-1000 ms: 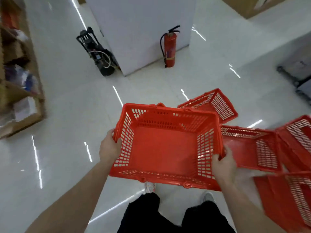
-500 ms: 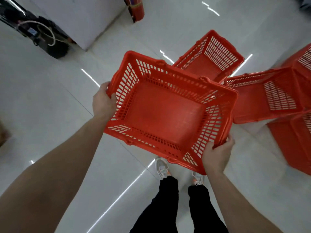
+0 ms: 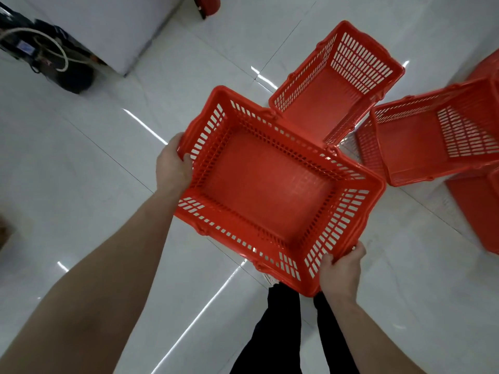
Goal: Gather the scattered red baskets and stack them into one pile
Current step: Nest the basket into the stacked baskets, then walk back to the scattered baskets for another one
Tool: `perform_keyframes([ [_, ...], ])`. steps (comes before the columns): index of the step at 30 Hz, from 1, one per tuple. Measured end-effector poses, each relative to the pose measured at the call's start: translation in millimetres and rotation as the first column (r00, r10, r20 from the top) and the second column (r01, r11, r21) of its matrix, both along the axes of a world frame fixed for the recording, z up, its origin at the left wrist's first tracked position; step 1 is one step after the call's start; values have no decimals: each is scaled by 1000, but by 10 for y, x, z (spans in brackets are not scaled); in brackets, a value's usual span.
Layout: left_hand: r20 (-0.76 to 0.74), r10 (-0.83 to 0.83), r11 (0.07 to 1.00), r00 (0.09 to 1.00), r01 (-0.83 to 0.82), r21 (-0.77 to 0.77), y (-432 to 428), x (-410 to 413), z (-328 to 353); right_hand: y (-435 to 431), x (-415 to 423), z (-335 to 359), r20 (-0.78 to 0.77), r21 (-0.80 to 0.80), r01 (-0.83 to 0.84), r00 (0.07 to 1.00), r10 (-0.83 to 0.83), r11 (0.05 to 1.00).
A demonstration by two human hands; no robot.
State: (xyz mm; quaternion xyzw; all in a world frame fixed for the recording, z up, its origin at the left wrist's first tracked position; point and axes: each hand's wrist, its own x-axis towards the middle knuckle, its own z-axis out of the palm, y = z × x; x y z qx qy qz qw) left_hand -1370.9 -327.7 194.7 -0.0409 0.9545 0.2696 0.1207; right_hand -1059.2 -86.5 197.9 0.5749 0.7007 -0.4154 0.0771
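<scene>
Head view, downward over both forearms.

1. Held basket [image 3: 270,190]: red plastic with slotted walls and a solid base, nothing inside. Carried clear of the floor [image 3: 94,157] at centre frame, turned diagonally, near corner above the black trousers [image 3: 283,333]. Far long edge overlapping the second basket in the picture (contact not determinable).

2. Left hand [image 3: 172,166]: at the far-left short end of the held basket. Fingers curled round the rim from outside, thumb tip hooked over onto the inner wall. Gripping the basket only.

3. Right hand [image 3: 341,273]: at the near-right short end. Thumb laid on the inner wall, other fingers wrapped round the outside of the rim. Closed tight on the basket, nothing else in it.

4. Second basket [image 3: 334,85]: red, same pattern, open side up and empty. On the floor just beyond the held one.

5. Third basket [image 3: 437,136]: red and empty, on the floor right of the second, just beside it, corner to corner. Level or tipped: not determinable.

6. Fourth basket [image 3: 478,211]: red and blurred, cut off by the right edge, on the near side of the third.

7. Floor: glossy white tile with bright streaks of reflected light.

8. Black machine [image 3: 54,58]: upper left, white hose looped over it, against a white cabinet [image 3: 113,28].
</scene>
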Motion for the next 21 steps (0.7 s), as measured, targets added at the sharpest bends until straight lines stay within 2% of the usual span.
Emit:
perform_keyframes([
  [3,132,-88,994,987,96,-53,19,0,-211,178,-81,-261,77,-67,-74,994,79,995],
  [6,275,-128,960,953,189,-206,-8,0,-396,311,-209,-511,128,-139,-221,963,238,965],
  [8,321,-184,912,929,283,-298,17,104,-440,362,-289,-585,152,-151,-332,923,354,931],
  [11,348,-265,879,899,374,-296,176,380,-339,481,-347,-542,261,-133,-416,861,437,899],
  [14,392,-371,838,842,486,-250,478,660,-47,740,-388,-283,340,-113,-462,814,471,880],
  [17,401,-449,806,799,556,-205,875,939,397,1117,-397,228,343,-93,-456,820,458,885],
  [21,346,-549,764,761,625,-160,1513,1299,1154,1670,-238,1190,340,15,-425,853,395,905],
])
